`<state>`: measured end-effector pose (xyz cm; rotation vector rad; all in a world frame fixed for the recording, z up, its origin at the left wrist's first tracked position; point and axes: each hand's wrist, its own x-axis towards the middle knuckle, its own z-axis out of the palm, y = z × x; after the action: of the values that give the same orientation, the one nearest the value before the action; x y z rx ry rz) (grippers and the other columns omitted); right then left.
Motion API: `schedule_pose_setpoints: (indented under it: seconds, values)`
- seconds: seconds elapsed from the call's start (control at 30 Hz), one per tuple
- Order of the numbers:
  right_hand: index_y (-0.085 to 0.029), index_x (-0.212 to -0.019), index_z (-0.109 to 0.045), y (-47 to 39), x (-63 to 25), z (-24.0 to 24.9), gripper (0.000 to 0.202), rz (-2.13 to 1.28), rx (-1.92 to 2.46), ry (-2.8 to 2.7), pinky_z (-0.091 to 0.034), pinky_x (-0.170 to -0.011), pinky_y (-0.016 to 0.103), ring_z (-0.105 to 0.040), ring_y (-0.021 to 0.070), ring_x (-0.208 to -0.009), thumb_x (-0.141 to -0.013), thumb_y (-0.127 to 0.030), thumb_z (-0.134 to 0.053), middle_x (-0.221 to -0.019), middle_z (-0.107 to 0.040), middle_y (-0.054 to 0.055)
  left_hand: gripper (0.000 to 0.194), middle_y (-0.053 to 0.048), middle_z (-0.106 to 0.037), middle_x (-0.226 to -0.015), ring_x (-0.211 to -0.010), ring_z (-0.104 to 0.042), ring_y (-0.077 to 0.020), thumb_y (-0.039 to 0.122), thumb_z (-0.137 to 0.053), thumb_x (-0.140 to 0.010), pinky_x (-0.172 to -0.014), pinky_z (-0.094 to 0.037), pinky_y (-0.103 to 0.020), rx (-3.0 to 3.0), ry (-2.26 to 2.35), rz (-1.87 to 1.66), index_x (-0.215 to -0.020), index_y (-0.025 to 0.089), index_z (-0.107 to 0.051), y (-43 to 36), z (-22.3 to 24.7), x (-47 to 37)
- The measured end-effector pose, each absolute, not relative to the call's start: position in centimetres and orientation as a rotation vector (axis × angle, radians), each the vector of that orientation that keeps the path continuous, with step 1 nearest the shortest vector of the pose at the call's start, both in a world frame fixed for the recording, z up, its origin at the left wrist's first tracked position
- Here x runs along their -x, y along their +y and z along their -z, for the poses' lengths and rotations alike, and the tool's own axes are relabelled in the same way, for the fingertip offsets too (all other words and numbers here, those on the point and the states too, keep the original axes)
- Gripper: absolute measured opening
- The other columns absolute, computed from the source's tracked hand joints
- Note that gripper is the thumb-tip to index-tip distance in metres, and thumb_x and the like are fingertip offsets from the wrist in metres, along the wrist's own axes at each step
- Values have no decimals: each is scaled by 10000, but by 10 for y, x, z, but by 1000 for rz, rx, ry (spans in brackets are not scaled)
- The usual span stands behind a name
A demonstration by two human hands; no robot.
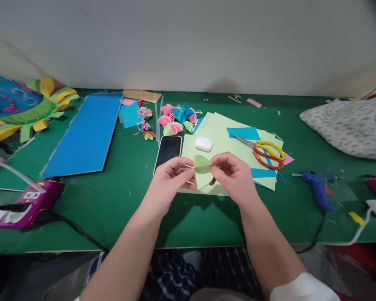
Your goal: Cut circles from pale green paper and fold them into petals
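Note:
A folded piece of light green paper is held up between my two hands, over the near part of the paper stack. My left hand pinches its left edge between thumb and fingers. On the other side, my right hand grips the right edge the same way. Beneath lie pale green sheets with blue strips on them. A small white case rests on the sheets just beyond the paper piece. Scissors with yellow and red handles lie on the right of the stack.
A phone lies left of the sheets, with pink, blue and green paper flowers behind it. A blue board and a magenta power strip are at left. At right are a blue glue gun and a patterned cloth item.

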<state>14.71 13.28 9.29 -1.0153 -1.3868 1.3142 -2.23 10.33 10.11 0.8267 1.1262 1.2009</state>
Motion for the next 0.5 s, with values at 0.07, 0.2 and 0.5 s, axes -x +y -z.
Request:
schedule_pose_setpoints:
  seconds: [0.07,0.2,0.5]
  values:
    - [-216,-811,-654,134,-148,-91,32,-1341,1012,-1319,-552,-498,221,-617,90,-484,-795,-217,-681,-602,-617,-68,192,29,-686,-679,-602,-668,-107,232,-779,-753,-555,-582,-198,-894,1134,-1235,-914,202,-679,102,-100,22]
    - [-215,-801,-645,138,-149,-88,86,-1504,992,-1141,-544,-465,214,-604,85,-436,-786,-269,-710,-568,-614,-83,141,-27,-743,-896,-813,-722,-158,188,-741,-786,-707,-618,-254,-1301,1245,-1357,-920,205,-704,100,-94,22]
    - [-201,-757,-637,137,-145,-86,143,-1687,915,-985,-547,-436,199,-604,85,-415,-734,-257,-767,-553,-666,-74,177,-30,-796,-957,-873,-746,-158,84,-725,-797,-820,-595,-247,-1931,1246,-1545,-892,228,-768,103,-86,27]
